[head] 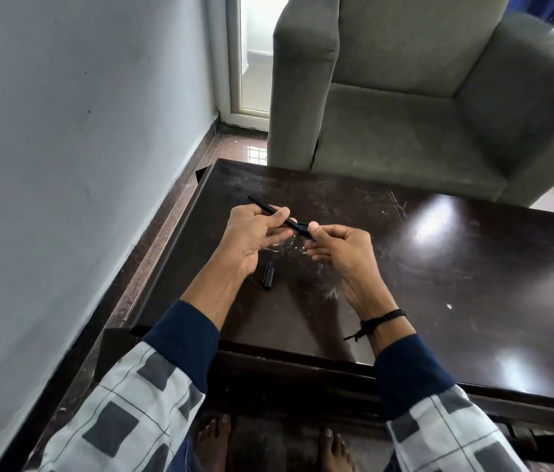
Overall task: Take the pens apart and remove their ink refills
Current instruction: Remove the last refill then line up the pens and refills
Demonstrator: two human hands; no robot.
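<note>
I hold a thin black pen (294, 223) above the dark table (439, 284), slanting from upper left to lower right. My left hand (253, 238) grips its barrel, whose far end (258, 203) sticks out past my fingers. My right hand (340, 248) pinches the pen's near end between thumb and fingers. The tip is hidden by my right fingers. A black pen cap (269, 276) lies on the table just below and between my hands, touching neither.
A grey armchair (422, 97) stands right behind the table's far edge. A pale wall (64, 148) runs along the left, with a strip of brown floor (153, 240) between it and the table. My bare feet (214, 441) show under the table's near edge.
</note>
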